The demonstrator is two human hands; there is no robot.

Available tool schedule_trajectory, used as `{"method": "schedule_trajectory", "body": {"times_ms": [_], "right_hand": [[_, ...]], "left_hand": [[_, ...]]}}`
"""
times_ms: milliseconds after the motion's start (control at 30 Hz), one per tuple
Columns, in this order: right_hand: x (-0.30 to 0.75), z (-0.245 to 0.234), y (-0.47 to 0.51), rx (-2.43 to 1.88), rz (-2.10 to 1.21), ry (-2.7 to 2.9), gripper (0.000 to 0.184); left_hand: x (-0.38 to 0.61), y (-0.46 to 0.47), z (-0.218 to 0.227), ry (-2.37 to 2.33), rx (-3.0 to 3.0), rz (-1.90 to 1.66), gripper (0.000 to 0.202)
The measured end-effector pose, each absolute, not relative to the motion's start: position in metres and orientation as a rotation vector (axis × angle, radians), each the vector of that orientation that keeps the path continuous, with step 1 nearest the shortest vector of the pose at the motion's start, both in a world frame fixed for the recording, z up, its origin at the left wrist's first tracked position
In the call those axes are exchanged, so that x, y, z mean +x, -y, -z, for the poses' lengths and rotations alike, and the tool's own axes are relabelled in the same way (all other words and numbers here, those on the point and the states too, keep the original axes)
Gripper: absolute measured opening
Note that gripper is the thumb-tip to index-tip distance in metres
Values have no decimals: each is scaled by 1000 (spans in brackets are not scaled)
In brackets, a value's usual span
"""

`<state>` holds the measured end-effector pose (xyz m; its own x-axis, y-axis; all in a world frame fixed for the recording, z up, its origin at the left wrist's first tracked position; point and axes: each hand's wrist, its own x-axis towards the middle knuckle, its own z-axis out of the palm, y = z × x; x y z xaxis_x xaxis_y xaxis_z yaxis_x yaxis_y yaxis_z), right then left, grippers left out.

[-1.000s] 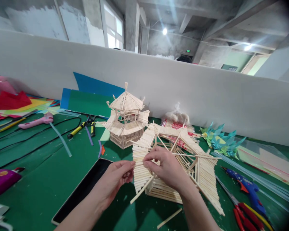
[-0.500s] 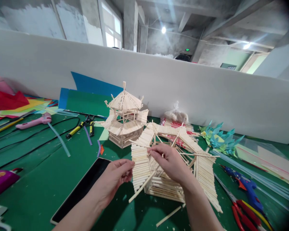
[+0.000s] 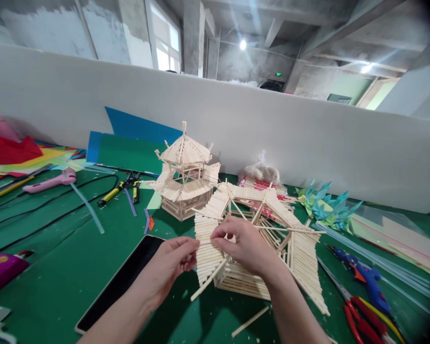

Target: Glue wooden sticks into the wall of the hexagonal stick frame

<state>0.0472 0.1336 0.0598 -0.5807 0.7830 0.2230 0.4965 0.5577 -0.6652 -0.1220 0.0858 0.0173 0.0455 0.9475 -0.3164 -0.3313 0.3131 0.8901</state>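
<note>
An unfinished pavilion model (image 3: pixel 310 258) of thin wooden sticks stands on the green table before me, its sloping roof panels laid in rows of sticks. At the outer edge of its left roof panel (image 3: pixel 206 227), my left hand (image 3: pixel 177 255) pinches the stick ends between thumb and forefinger. My right hand (image 3: pixel 241 243) has its thumb and forefinger closed in a pinch on the same panel's inner side; whatever lies between those fingertips is hidden. Behind stands a two-tiered stick pavilion (image 3: pixel 184 181) with a pointed roof. One loose stick (image 3: pixel 250 321) lies in front.
A dark tablet (image 3: pixel 129 277) lies under my left forearm. At right are a blue glue gun (image 3: pixel 365 272), red-handled pliers (image 3: pixel 365 315) and clear glue sticks (image 3: pixel 387 263). A pink glue gun (image 3: pixel 53 181) and cutters (image 3: pixel 123 186) lie left. A white partition (image 3: pixel 308 129) stands behind.
My right hand has slid down and left across the roof panel, toward my left hand. My left hand has stayed at the panel's edge.
</note>
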Motion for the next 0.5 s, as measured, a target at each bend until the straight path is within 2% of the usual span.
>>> {"method": "schedule_trajectory", "body": {"times_ms": [500], "right_hand": [[47, -63, -138, -995, -747, 2370, 11]], "left_hand": [[-119, -85, -27, -1125, 670, -1119, 23]]}}
